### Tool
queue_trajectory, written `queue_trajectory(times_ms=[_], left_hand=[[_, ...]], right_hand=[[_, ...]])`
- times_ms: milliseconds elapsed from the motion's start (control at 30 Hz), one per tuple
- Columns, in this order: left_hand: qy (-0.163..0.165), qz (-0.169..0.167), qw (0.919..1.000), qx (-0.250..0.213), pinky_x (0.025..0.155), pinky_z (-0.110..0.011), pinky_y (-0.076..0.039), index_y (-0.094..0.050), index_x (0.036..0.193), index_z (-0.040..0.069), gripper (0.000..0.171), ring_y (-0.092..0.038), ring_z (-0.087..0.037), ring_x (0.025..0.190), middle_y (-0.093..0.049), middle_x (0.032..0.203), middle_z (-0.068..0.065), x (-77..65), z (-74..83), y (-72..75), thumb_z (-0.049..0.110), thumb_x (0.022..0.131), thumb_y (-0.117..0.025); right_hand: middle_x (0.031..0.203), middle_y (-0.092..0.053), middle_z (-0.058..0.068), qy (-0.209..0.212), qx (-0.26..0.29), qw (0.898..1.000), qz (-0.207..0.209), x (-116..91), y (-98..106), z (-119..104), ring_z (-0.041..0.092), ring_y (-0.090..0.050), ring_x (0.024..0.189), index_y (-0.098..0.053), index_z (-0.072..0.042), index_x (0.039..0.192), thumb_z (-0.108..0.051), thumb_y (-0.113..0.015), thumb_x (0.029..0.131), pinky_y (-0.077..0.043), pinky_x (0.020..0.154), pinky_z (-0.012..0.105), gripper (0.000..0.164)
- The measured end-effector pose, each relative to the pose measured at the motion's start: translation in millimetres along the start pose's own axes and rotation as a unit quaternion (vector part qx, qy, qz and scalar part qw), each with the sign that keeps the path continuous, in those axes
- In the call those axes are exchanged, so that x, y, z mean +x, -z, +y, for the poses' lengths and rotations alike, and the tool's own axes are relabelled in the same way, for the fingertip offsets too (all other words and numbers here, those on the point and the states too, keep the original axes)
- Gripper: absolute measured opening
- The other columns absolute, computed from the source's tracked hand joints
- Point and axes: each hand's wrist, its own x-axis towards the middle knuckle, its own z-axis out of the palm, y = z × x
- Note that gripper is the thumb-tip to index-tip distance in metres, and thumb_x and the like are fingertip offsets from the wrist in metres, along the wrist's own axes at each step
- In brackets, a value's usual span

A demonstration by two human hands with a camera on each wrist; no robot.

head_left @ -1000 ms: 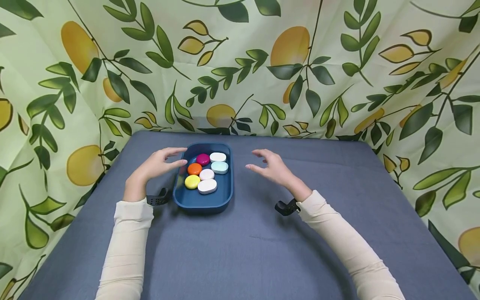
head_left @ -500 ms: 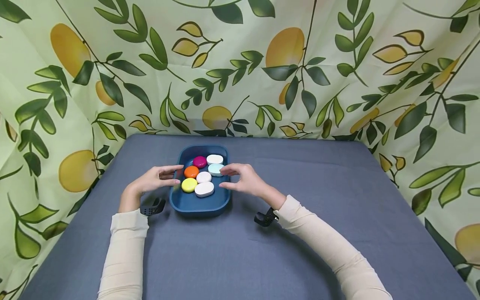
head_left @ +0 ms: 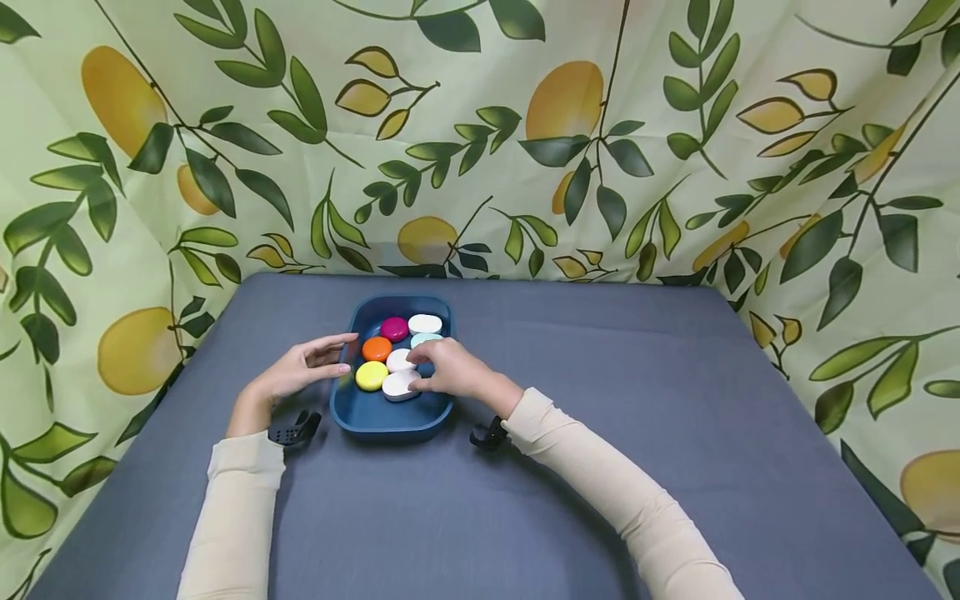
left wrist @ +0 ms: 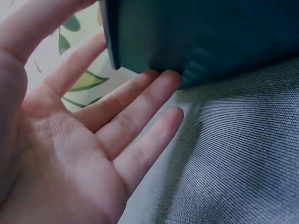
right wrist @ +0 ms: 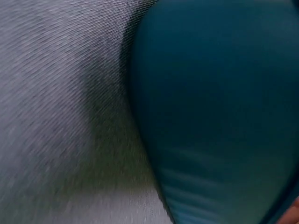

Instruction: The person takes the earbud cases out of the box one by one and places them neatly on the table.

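Observation:
A blue tray (head_left: 390, 425) holds several smooth, rounded, soap-like pieces. Among them are a yellow round one (head_left: 372, 376), an orange one (head_left: 377, 349), a magenta one (head_left: 393, 329) and a white oval (head_left: 400, 386). My left hand (head_left: 300, 371) is at the tray's left side, fingers extended; in the left wrist view, fingertips lie right at the tray's wall (left wrist: 154, 37). My right hand (head_left: 457, 371) reaches over the right rim, thumb at the white oval and fingertips by the small white round piece (head_left: 400, 360), a gap between them. It partly covers the pale blue piece (head_left: 426, 340).
The tray stands on a grey-blue cloth-covered table (head_left: 450, 517). Another white oval (head_left: 424, 324) lies at the tray's back right. A leaf-and-fruit patterned curtain (head_left: 480, 83) rises behind the table and along both sides. Black bands with cameras sit at both wrists.
My right hand has moved left from beside the tray to over the pieces inside it. My left hand stays by the left rim, now slightly lower. The whole view has shifted a little.

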Motion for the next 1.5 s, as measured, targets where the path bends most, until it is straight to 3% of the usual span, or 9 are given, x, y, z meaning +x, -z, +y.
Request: queue_trajectory(times_ms=[167,333,700,933,1100,1267,1500], left_hand=[[0.003,-0.003,0.9999,-0.013,0.109,-0.062,-0.034,-0.035,0.149,0.011,0.061,-0.036,-0.046,0.138,-0.032,0.155,-0.023,1.7,-7.5,-2.8,0.027,0.095,-0.059],[0.005,-0.004,0.9998,-0.018,0.108,-0.064,-0.034,-0.034,0.149,0.012,0.06,-0.033,-0.047,0.138,-0.031,0.154,-0.025,2.4,-11.9,-4.5,0.027,0.096,-0.057],[0.008,-0.012,0.9993,-0.034,0.108,-0.067,-0.03,-0.032,0.151,0.014,0.061,-0.03,-0.049,0.139,-0.029,0.156,-0.025,2.9,-14.2,-4.1,0.026,0.096,-0.057],[-0.011,-0.031,0.998,-0.054,0.109,-0.068,-0.026,-0.026,0.152,0.011,0.063,-0.027,-0.054,0.14,-0.023,0.158,-0.026,-0.6,-18.5,-2.5,0.02,0.097,-0.054],[0.004,-0.03,0.998,-0.056,0.109,-0.07,-0.024,-0.026,0.152,0.012,0.063,-0.023,-0.055,0.141,-0.019,0.159,-0.027,-5.1,-20.7,-3.5,0.023,0.097,-0.054],[0.012,-0.03,0.9973,-0.066,0.109,-0.07,-0.023,-0.026,0.152,0.012,0.063,-0.02,-0.055,0.142,-0.017,0.16,-0.026,-6.0,-20.8,-5.2,0.022,0.097,-0.054],[0.017,-0.027,0.9971,-0.069,0.11,-0.07,-0.023,-0.026,0.152,0.013,0.064,-0.021,-0.054,0.142,-0.019,0.16,-0.025,-2.6,-17.3,-3.6,0.024,0.096,-0.054]], right_hand=[[0.111,-0.072,0.007,-0.032,-0.058,0.998,-0.023,5.2,-7.0,-7.4,0.017,-0.063,0.097,-0.067,-0.005,0.118,-0.025,-0.078,0.081,-0.053,0.092,0.027,0.044],[0.108,-0.073,0.004,-0.034,-0.108,0.993,-0.021,7.3,-12.0,-11.3,0.014,-0.061,0.088,-0.069,-0.009,0.115,-0.026,-0.079,0.08,-0.053,0.085,0.021,0.04],[0.094,-0.074,-0.002,-0.041,-0.138,0.99,-0.006,9.8,-18.0,-12.6,0.011,-0.057,0.078,-0.073,-0.014,0.104,-0.033,-0.083,0.075,-0.046,0.069,0.019,0.036],[0.1,-0.075,-0.004,-0.039,-0.146,0.988,-0.025,10.7,-19.7,-13.6,0.01,-0.058,0.078,-0.072,-0.018,0.112,-0.037,-0.082,0.075,-0.045,0.068,0.019,0.043],[0.099,-0.076,-0.004,-0.033,-0.099,0.995,-0.007,8.3,-21.5,-13.5,0.009,-0.058,0.078,-0.074,-0.017,0.108,-0.032,-0.083,0.074,-0.042,0.068,0.016,0.038],[0.101,-0.075,0.001,-0.022,-0.024,0.999,0.015,4.3,-18.7,-8.9,0.012,-0.062,0.086,-0.073,-0.012,0.108,-0.025,-0.084,0.073,-0.049,0.079,0.019,0.039],[0.106,-0.073,0.01,0.01,0.07,0.996,0.05,3.7,-10.7,2.3,0.018,-0.064,0.094,-0.07,-0.004,0.109,-0.012,-0.081,0.074,-0.053,0.087,0.023,0.038]])
